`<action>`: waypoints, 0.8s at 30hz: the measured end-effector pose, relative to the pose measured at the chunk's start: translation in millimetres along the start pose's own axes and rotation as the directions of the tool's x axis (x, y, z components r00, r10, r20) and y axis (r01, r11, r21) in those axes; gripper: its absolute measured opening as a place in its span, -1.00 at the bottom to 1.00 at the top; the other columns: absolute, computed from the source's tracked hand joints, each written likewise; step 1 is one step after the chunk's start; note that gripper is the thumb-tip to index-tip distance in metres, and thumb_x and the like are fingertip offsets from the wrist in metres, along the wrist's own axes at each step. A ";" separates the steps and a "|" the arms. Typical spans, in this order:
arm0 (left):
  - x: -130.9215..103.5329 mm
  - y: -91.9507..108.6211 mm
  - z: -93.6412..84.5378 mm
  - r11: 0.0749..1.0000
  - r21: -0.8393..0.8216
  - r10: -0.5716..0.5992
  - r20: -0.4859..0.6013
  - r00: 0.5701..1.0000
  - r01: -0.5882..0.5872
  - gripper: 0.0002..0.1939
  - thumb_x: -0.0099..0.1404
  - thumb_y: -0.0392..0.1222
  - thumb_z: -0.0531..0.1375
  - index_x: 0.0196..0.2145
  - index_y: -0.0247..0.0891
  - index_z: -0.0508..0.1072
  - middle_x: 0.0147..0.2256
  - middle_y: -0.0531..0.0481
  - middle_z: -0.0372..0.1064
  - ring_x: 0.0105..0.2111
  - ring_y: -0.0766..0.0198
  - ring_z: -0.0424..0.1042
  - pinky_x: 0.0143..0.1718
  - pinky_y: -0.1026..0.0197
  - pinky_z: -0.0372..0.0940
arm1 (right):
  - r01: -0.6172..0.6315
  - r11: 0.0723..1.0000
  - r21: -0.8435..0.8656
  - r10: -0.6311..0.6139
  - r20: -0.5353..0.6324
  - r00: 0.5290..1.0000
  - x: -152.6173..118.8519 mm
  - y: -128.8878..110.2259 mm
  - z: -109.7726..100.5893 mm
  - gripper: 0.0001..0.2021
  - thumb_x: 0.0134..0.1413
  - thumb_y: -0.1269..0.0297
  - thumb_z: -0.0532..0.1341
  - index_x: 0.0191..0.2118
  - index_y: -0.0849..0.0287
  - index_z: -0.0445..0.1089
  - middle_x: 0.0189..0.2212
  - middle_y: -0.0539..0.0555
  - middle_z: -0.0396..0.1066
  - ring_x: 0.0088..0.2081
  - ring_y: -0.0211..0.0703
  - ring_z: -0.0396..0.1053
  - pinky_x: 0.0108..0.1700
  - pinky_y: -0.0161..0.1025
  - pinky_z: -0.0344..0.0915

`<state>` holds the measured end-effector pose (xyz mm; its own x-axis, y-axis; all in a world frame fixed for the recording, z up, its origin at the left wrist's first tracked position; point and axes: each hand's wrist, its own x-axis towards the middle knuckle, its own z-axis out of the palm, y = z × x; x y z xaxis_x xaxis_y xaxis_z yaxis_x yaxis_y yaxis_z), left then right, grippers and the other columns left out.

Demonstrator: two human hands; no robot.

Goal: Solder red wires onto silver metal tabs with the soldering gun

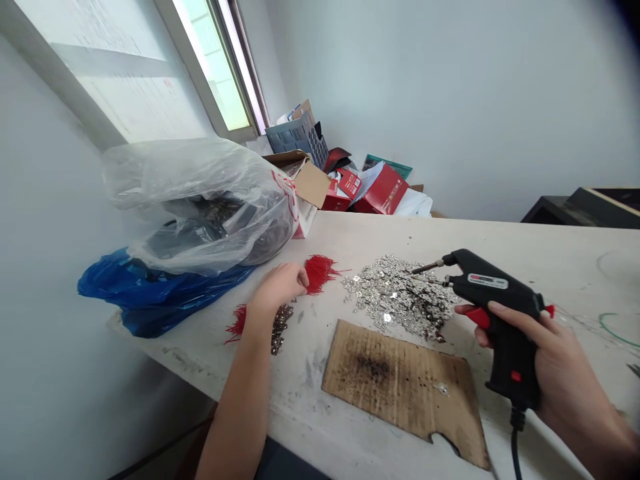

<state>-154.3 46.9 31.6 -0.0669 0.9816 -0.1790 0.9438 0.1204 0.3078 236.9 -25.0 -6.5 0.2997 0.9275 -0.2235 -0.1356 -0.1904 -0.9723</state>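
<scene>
My right hand point(555, 347) is wrapped round a black soldering gun point(500, 287) with a red trigger, its tip pointing left over a heap of small silver metal pieces point(395, 293). My left hand point(283, 287) is at the left edge of a bundle of short red wires point(320, 273). Its fingers are curled together, and whatever they pinch is hidden. Below the heap lies a piece of scorched cardboard point(400, 387) with one small silver piece on its right part. Beside my left forearm are more red wires point(237, 323) and a small pile of darker metal parts point(281, 328), partly covered by the arm.
A clear plastic bag point(210, 207) stuffed with dark items rests on a blue bag point(150, 293) at the left of the white table point(480, 233). Beyond the table are red boxes point(383, 189) and a grey basket point(300, 139). The gun's cord point(515, 453) runs down at the front right.
</scene>
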 end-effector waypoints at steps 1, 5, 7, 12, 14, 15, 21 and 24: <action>0.2 0.0 0.1 1.000 -0.003 -0.001 -0.007 1.000 0.001 -0.81 0.19 -0.38 0.39 -0.25 -0.16 0.67 -0.22 0.04 0.68 -0.24 0.18 0.58 -0.29 0.22 0.28 | 0.004 1.000 -0.008 -0.004 0.006 1.000 0.5 0.6 -0.4 -0.60 0.23 -0.13 0.43 -0.19 0.16 0.68 -0.60 0.03 0.45 -0.68 -0.26 0.18 -0.73 -0.41 0.04; 0.5 -0.3 1.1 1.000 -0.001 -0.009 -0.029 1.000 0.009 -0.78 0.19 -0.36 0.42 -0.19 -0.17 0.65 -0.14 0.02 0.68 -0.20 0.18 0.59 -0.28 0.22 0.29 | 0.005 1.000 -0.012 -0.005 0.016 1.000 1.7 1.7 -1.1 -0.58 0.24 -0.14 0.43 -0.17 0.18 0.68 -0.60 0.03 0.44 -0.69 -0.28 0.16 -0.74 -0.41 0.03; 0.5 -0.1 1.2 1.000 0.009 -0.010 -0.028 1.000 0.010 -0.82 0.20 -0.34 0.43 -0.22 -0.16 0.66 -0.16 0.02 0.68 -0.19 0.16 0.59 -0.25 0.21 0.29 | -0.008 1.000 -0.002 0.008 0.005 1.000 1.5 1.4 -0.6 -0.59 0.22 -0.13 0.44 -0.17 0.18 0.68 -0.60 0.03 0.44 -0.69 -0.29 0.15 -0.74 -0.41 0.02; -0.6 3.1 -0.4 0.999 0.034 -0.010 -0.027 1.000 0.011 -0.88 0.21 -0.33 0.40 -0.30 -0.14 0.69 -0.23 0.02 0.67 -0.26 0.16 0.56 -0.26 0.18 0.27 | -0.015 1.000 0.007 0.015 -0.009 1.000 0.2 0.7 0.5 -0.59 0.19 -0.12 0.45 -0.19 0.19 0.69 -0.60 0.04 0.45 -0.69 -0.30 0.15 -0.75 -0.43 0.00; -1.4 4.9 -1.2 0.999 0.037 -0.006 -0.022 1.000 0.007 -0.88 0.21 -0.34 0.39 -0.34 -0.13 0.69 -0.28 0.03 0.66 -0.29 0.17 0.55 -0.28 0.18 0.26 | -0.011 1.000 0.005 0.011 -0.006 1.000 0.0 0.7 0.4 -0.59 0.19 -0.12 0.45 -0.18 0.18 0.69 -0.61 0.04 0.44 -0.69 -0.29 0.15 -0.75 -0.43 0.00; -1.8 5.6 -1.4 0.999 0.038 -0.005 -0.021 1.000 0.006 -0.88 0.21 -0.34 0.39 -0.35 -0.12 0.69 -0.30 0.04 0.66 -0.31 0.17 0.54 -0.29 0.18 0.25 | -0.011 1.000 0.007 0.011 -0.001 1.000 -0.1 0.7 0.3 -0.60 0.20 -0.12 0.45 -0.18 0.17 0.69 -0.61 0.03 0.44 -0.69 -0.29 0.16 -0.74 -0.43 0.01; -3.0 7.1 -0.9 0.999 0.040 0.001 -0.031 1.000 0.001 -0.88 0.21 -0.34 0.38 -0.39 -0.13 0.68 -0.30 0.04 0.65 -0.31 0.17 0.52 -0.32 0.17 0.21 | -0.030 0.999 0.016 0.030 0.001 1.000 0.6 0.3 0.1 -0.59 0.19 -0.12 0.46 -0.16 0.17 0.69 -0.59 0.03 0.45 -0.68 -0.29 0.16 -0.73 -0.42 0.02; -2.2 5.9 -0.2 0.999 0.045 0.008 -0.031 0.999 -0.006 -0.87 0.21 -0.35 0.37 -0.39 -0.13 0.68 -0.32 0.05 0.64 -0.31 0.18 0.51 -0.31 0.17 0.20 | -0.027 1.000 0.001 0.027 0.004 1.000 1.5 0.4 -0.5 -0.59 0.19 -0.13 0.45 -0.15 0.17 0.69 -0.59 0.02 0.45 -0.68 -0.27 0.16 -0.74 -0.39 0.04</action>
<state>-148.6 45.5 34.0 -0.0694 0.9866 -0.1478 0.9579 0.1072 0.2665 237.8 -23.9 -7.2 0.2920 0.9234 -0.2492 -0.1450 -0.2148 -0.9658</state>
